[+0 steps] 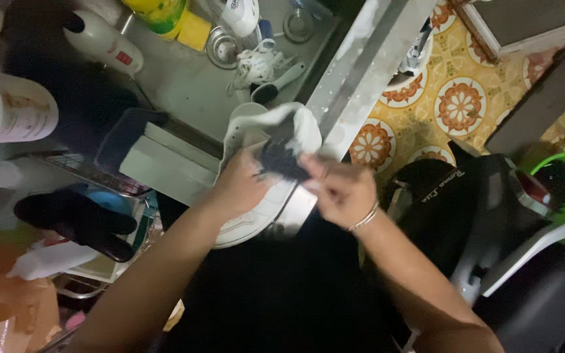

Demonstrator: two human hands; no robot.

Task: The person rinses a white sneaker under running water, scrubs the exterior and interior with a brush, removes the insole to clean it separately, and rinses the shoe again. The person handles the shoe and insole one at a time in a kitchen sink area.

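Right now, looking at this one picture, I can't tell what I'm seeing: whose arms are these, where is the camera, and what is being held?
There is no machine here. The camera sits on a person's head and looks down, so the two bare arms are that person's own. The left hand steadies a white sneaker that rests on the edge of a metal sink. The right hand, with a thin bangle at the wrist, pinches a dark clump at the shoe's opening; what it is, I cannot tell. In the sink lie a tangle of white laces and a small brush, with bottles nearby. To the right is a patterned tile floor.
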